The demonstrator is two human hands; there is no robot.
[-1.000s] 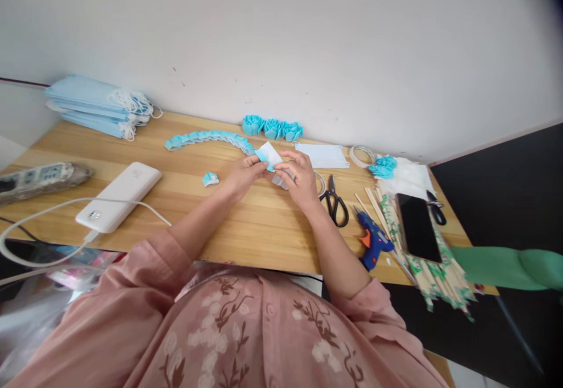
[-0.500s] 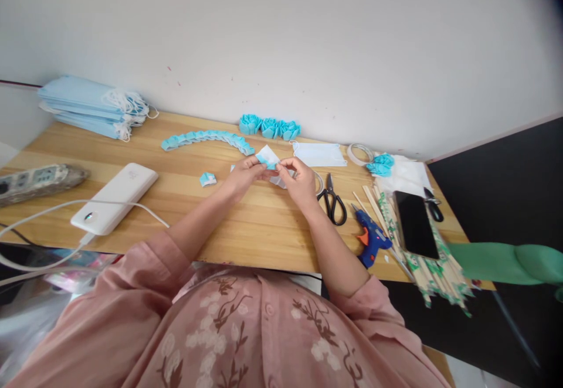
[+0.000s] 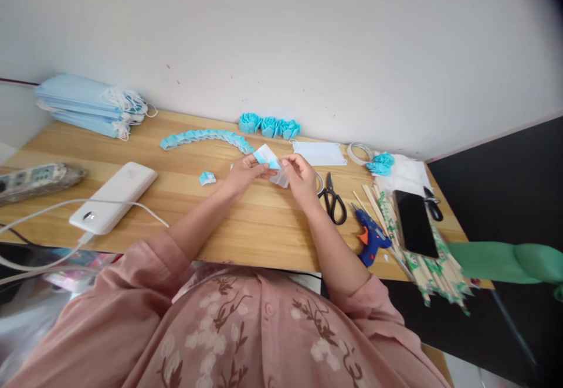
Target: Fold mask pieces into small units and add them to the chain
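Between my hands is a small folded piece of blue and white mask fabric [image 3: 266, 155]. My left hand [image 3: 244, 174] pinches its lower left part between thumb and fingers. My right hand [image 3: 299, 178] has thumb and fingertips closed at the piece's right corner. Pale, translucent pieces [image 3: 280, 179] lie on the table just below, partly hidden by the hands. One folded blue and white piece [image 3: 207, 178] lies to the left. Behind the hands, a curved row of folded blue pieces [image 3: 206, 137] stretches leftward, and three blue fabric roses [image 3: 270, 125] stand by the wall.
Right of my hands lie black scissors [image 3: 333, 200], a blue glue gun [image 3: 370, 235], a flat mask [image 3: 320, 153], tape [image 3: 360, 152] and a phone [image 3: 415, 224] on wrapped sticks [image 3: 440, 276]. On the left are stacked masks [image 3: 83, 104], a white power bank [image 3: 114, 197] and a power strip [image 3: 39, 181].
The folded piece has turned and tilted slightly, showing more of its blue and white band. My right fingers have shifted a little up and right along its corner.
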